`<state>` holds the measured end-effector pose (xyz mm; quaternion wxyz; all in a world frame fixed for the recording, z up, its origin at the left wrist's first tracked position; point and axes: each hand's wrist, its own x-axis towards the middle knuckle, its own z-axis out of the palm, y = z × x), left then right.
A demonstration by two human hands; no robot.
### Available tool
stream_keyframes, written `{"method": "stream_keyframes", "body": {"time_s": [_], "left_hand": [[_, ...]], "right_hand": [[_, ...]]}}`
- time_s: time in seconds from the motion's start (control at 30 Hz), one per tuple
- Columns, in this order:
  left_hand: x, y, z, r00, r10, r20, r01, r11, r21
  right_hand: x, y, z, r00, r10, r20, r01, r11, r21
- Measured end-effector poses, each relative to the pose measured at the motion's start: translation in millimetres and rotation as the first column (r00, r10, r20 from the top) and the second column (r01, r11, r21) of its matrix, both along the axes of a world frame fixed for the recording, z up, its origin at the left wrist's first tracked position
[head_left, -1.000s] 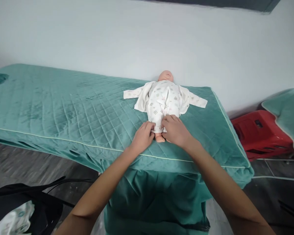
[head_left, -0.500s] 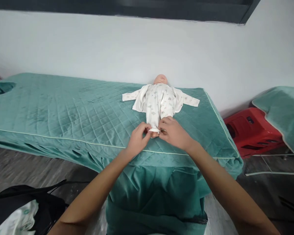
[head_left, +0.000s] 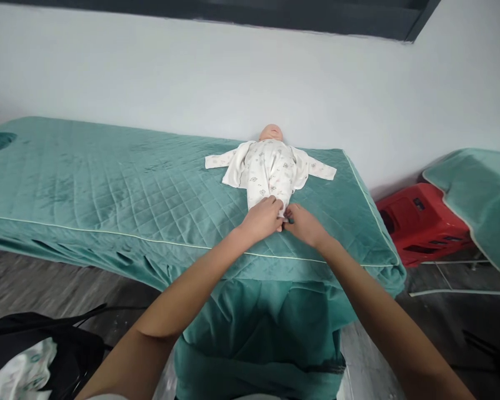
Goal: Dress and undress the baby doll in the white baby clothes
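A baby doll (head_left: 271, 132) lies on its back on the green quilted bed, its head toward the wall. It wears a white patterned top (head_left: 235, 169) with the sleeves spread wide, and white patterned trousers (head_left: 269, 169). At the cuff of the leg on my right, my left hand (head_left: 263, 218) is closed on the trouser fabric, hiding part of the other leg. Close beside it, my right hand (head_left: 303, 223) pinches the same cuff from the other side. A bit of the doll's foot shows below the cuff between my fingers.
The bed (head_left: 150, 189) runs far to the left along a white wall. Red plastic stools (head_left: 425, 222) stand to the right, near another green-covered bed (head_left: 479, 194). A black bag (head_left: 73, 355) with a white patterned cloth (head_left: 23, 369) is at lower left.
Both hands have shifted right, from the cuff of the doll's leg on my left to the cuff of the other leg. The view has moved slightly.
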<state>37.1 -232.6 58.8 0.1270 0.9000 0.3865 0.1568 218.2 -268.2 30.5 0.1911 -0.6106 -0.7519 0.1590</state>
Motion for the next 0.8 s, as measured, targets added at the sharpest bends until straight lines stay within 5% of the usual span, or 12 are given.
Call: {"method": "stream_keyframes", "body": {"time_s": [0.2,0.33,0.53,0.8], "left_hand": [[0,-4,7.8,0.993,0.105,0.047,-0.102,0.993,-0.056],[-8,-9,12.8,0.976,0.167,0.138,-0.17,0.985,0.007],[-19,-17,21.5,0.993,0.077,0.088,-0.077,0.997,-0.006],[-31,-44,24.4,0.993,-0.055,-0.1,0.076,0.974,0.216]], "right_hand": [[-10,-14,30,0.981,-0.009,-0.195,0.052,0.974,0.219],[-10,-26,42,0.985,0.036,-0.168,0.027,0.933,0.358],[-3,-39,37,0.994,0.046,-0.1,-0.014,0.956,0.294],[4,-54,33,0.992,0.114,-0.058,-0.107,0.987,0.121]]}}
